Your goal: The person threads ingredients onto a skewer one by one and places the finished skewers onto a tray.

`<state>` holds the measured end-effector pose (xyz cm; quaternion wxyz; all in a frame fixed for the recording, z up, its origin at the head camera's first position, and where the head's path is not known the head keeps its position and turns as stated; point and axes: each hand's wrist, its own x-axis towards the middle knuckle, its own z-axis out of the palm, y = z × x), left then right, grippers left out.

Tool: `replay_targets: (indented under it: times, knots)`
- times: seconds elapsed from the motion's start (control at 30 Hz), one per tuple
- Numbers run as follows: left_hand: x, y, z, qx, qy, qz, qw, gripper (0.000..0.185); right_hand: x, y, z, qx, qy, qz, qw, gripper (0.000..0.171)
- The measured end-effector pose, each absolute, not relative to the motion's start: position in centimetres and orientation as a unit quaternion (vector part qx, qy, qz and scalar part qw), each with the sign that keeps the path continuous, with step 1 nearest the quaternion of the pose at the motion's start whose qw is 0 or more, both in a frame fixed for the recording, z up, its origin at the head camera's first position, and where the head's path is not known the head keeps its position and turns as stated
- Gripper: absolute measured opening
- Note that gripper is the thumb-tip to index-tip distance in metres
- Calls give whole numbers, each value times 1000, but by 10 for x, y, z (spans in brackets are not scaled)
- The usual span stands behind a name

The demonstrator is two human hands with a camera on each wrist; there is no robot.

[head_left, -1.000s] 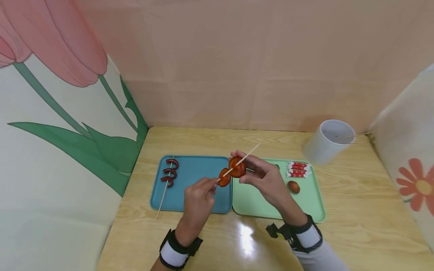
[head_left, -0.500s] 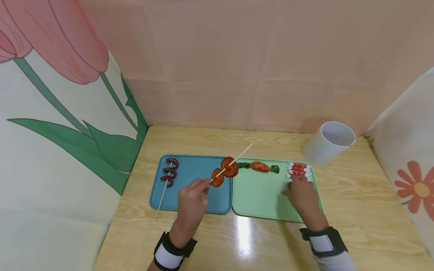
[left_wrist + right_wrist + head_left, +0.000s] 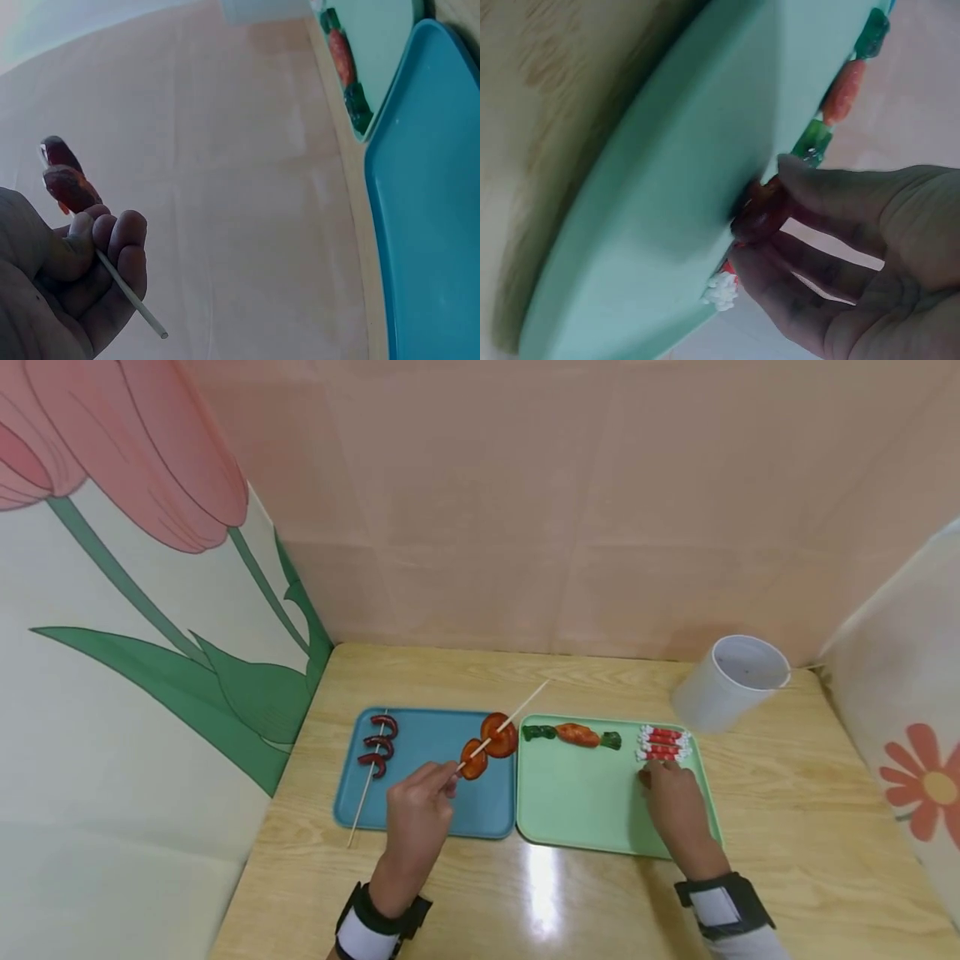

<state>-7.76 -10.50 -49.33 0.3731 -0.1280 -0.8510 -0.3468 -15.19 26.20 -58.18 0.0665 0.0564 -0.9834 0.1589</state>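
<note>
My left hand [image 3: 448, 781] pinches the near end of a thin wooden skewer [image 3: 525, 703] and holds it slanted above the blue tray [image 3: 435, 735]. Two orange-red slices [image 3: 486, 747] are threaded on it. In the left wrist view the fingers [image 3: 112, 232] curl round the stick [image 3: 131, 294], with the slices [image 3: 66, 180] above them. My right hand [image 3: 654, 774] is down on the green tray [image 3: 577, 802]. Its thumb and fingers [image 3: 810, 187] pinch a small red-brown round piece [image 3: 756, 219] against the tray [image 3: 667, 225].
Another skewer with three dark red curved pieces [image 3: 377, 744] lies at the blue tray's left side. On the green tray's far edge lie a green-and-orange strip [image 3: 573, 735] and red-white sticks [image 3: 662, 743]. A white cup [image 3: 731, 681] stands at the back right.
My right hand let go of the skewered slices and moved right and down onto the green tray, over the red-brown piece. My left hand lowered the skewer slightly.
</note>
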Motion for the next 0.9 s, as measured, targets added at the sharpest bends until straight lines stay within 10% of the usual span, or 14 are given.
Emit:
replay_targets:
  times: [0.47, 0.9]
  knots:
    - [-76, -107, -489, -128, -847, -354, 376, 33, -160, 270, -580, 80, -977, 194, 45, 37]
    - [-76, -92, -489, -165, -841, -377, 351, 43, -142, 216, -443, 145, -720, 679, -11, 48]
